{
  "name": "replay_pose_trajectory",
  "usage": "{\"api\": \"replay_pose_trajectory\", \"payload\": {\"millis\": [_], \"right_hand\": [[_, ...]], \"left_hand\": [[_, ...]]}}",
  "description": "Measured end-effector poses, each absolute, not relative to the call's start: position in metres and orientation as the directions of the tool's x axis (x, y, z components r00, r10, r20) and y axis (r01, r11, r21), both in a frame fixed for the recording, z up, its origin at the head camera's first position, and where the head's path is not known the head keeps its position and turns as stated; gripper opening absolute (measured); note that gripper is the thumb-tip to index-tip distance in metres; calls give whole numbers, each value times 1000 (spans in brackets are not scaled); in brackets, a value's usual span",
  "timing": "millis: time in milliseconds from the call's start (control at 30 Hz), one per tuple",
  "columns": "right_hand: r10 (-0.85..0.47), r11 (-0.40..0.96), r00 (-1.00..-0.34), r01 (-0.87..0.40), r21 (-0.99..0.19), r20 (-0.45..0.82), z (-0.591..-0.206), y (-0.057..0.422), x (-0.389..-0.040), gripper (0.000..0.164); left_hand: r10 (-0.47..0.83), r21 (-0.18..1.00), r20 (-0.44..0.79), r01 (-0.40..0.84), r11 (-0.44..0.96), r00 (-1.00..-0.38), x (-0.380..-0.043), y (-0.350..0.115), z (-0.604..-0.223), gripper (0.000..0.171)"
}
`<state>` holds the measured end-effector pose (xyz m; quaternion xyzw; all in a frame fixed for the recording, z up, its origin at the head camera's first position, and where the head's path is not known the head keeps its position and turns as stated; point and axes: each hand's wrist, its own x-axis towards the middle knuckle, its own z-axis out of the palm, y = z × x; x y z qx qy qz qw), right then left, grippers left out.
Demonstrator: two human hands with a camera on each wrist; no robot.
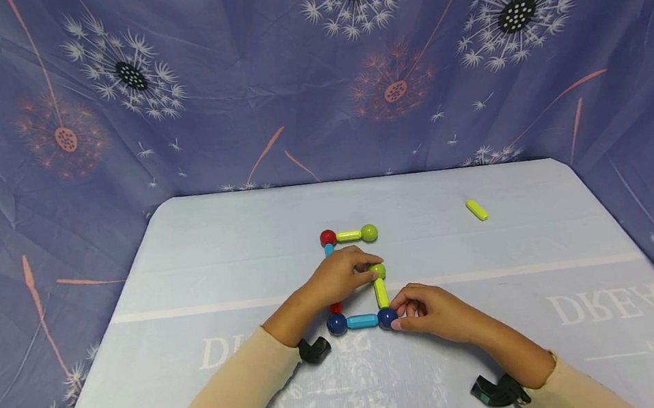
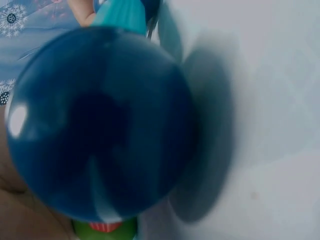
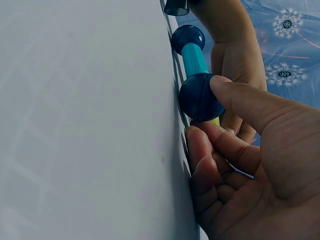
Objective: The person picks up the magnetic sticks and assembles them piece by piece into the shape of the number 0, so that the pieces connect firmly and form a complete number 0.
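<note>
My left hand (image 1: 339, 275) reaches over the left side of a frame of magnetic sticks and balls and pinches a green ball (image 1: 378, 271). A yellow-green stick (image 1: 381, 293) joins that ball to a dark blue ball (image 1: 387, 318) at the near right corner. Thumb and fingers of my right hand (image 1: 437, 313) grip this blue ball, as the right wrist view also shows. From it a light blue stick (image 1: 362, 321) runs to another dark blue ball (image 1: 337, 325), which fills much of the left wrist view. A red stick (image 1: 336, 307) rises from there, partly hidden by my left hand.
At the far end of the frame, a red ball (image 1: 328, 237) connects through a yellow-green stick (image 1: 348, 235) to a second green ball (image 1: 369, 233). A loose yellow-green stick (image 1: 477, 210) lies at the back right of the white table (image 1: 233, 244). Patterned cloth (image 1: 286, 85) hangs behind.
</note>
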<state>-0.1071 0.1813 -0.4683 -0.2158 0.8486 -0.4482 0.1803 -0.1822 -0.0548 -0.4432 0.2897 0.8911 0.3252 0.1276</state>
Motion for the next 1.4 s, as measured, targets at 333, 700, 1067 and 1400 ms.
{"api": "replay_pose_trajectory", "payload": {"millis": [333, 700, 1067, 1400], "right_hand": [[-531, 503, -841, -210, -838, -108, -467, 181, -107, 26], [-530, 513, -840, -208, -833, -116, -467, 181, -108, 27], [-523, 523, -844, -210, -826, -117, -467, 181, -105, 27], [-524, 514, -845, -216, -830, -104, -468, 180, -105, 27]], "left_hand": [[589, 680, -32, 415, 605, -807, -185, -55, -442, 37], [478, 763, 63, 351, 543, -876, -192, -75, -419, 35], [402, 778, 81, 310, 547, -912, -188, -101, -419, 30], [369, 800, 9, 228, 554, -929, -177, -123, -438, 26]]}}
